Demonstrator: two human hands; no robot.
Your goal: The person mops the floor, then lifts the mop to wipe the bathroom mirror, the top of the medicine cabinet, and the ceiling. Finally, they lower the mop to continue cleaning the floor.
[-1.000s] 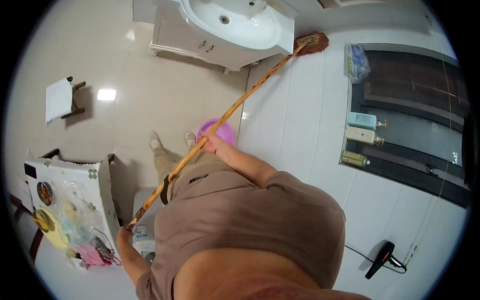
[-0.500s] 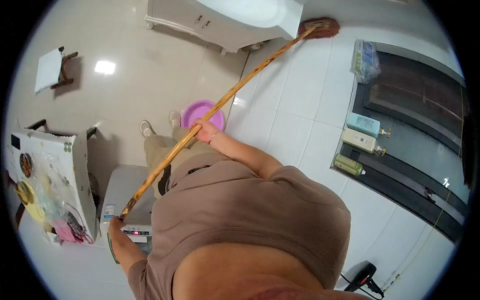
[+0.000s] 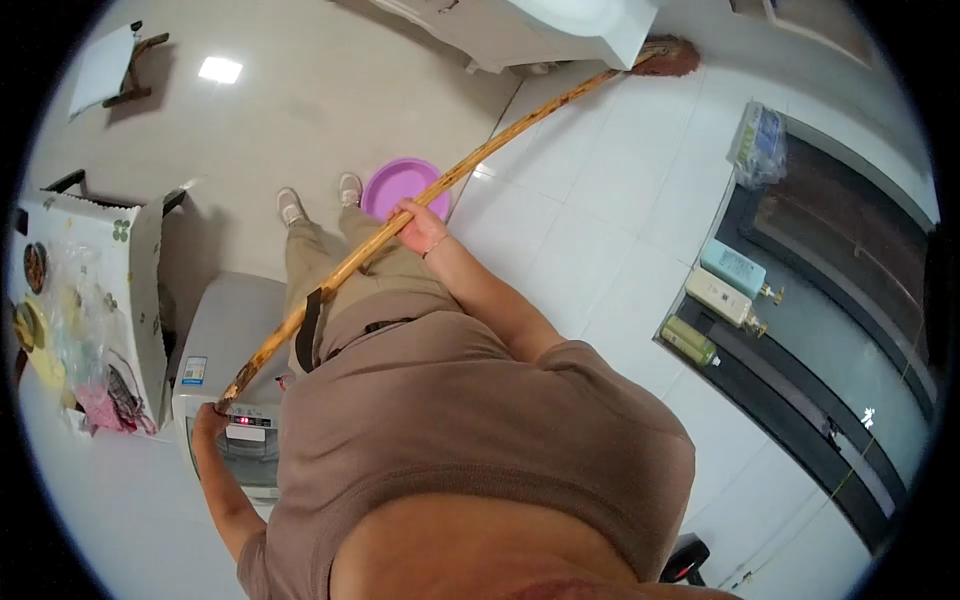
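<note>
A long wooden mop pole [image 3: 480, 152] runs diagonally across my body, and both hands grip it. My left hand [image 3: 209, 417] is closed around its lower-left end, above the front of a grey and white washing machine [image 3: 232, 315]. Farther along the pole, my right hand [image 3: 423, 228] has its fingers wrapped round it, next to a round purple basin [image 3: 392, 186] on the floor. The reddish-brown mop head [image 3: 674, 59] lies at the far end, beside the corner of a white cabinet [image 3: 480, 30]. A black strap [image 3: 309, 335] hangs by the pole at my waist.
At left stands a table with a white patterned cover [image 3: 146, 300], bearing bags and dishes. A folding stool [image 3: 105, 68] is at the upper left. Several bottles [image 3: 733, 267] and a plastic-wrapped pack [image 3: 762, 147] line a dark-framed window ledge at right. A black hair dryer [image 3: 685, 560] is lower right.
The view has shifted, so the basin, stool and table sit higher in it. Both hands still hold the pole; the black strap now overlaps the pole.
</note>
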